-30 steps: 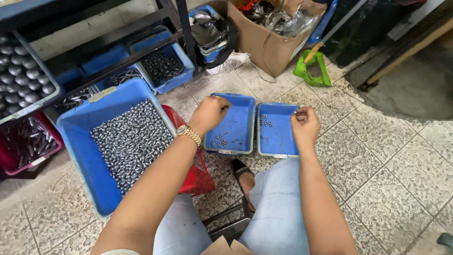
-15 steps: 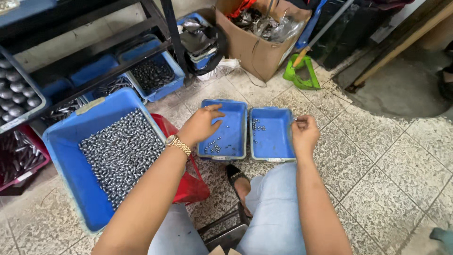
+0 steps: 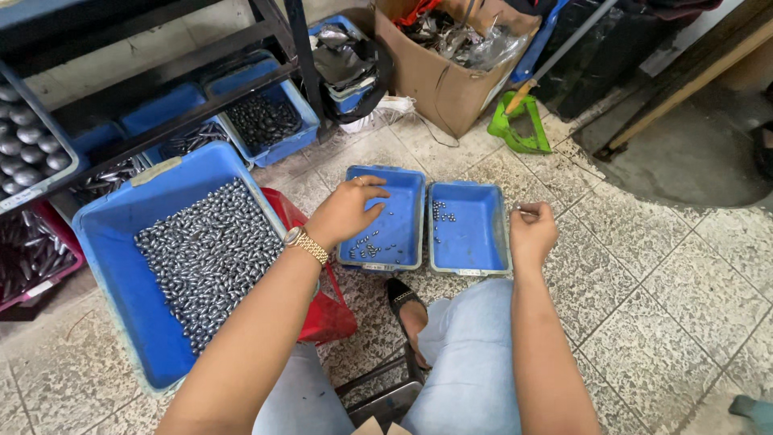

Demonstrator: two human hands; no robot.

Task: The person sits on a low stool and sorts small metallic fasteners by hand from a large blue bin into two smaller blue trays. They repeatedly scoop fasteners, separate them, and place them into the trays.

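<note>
Two small blue trays lie side by side on the tiled floor in front of my knees. The left tray [image 3: 407, 192] holds a scatter of small grey metal pieces [image 3: 366, 242]; the right tray [image 3: 475, 242] holds only a few near its far left corner. My left hand [image 3: 345, 211], a gold watch on its wrist, hovers over the left tray's left side with fingers curled downward. At the right tray's right rim, my right hand [image 3: 531, 232] pinches a small metal piece between thumb and fingertips.
A big blue bin [image 3: 121, 242] of grey oval metal pieces stands at my left, a red bag [image 3: 322, 314] beside it. A dark shelf [image 3: 161, 89] with more filled bins is behind. A cardboard box [image 3: 451, 84] and green dustpan [image 3: 515, 129] lie beyond the trays.
My left hand has slid from the left tray's far edge toward its left side. My right hand stays at the right tray's rim.
</note>
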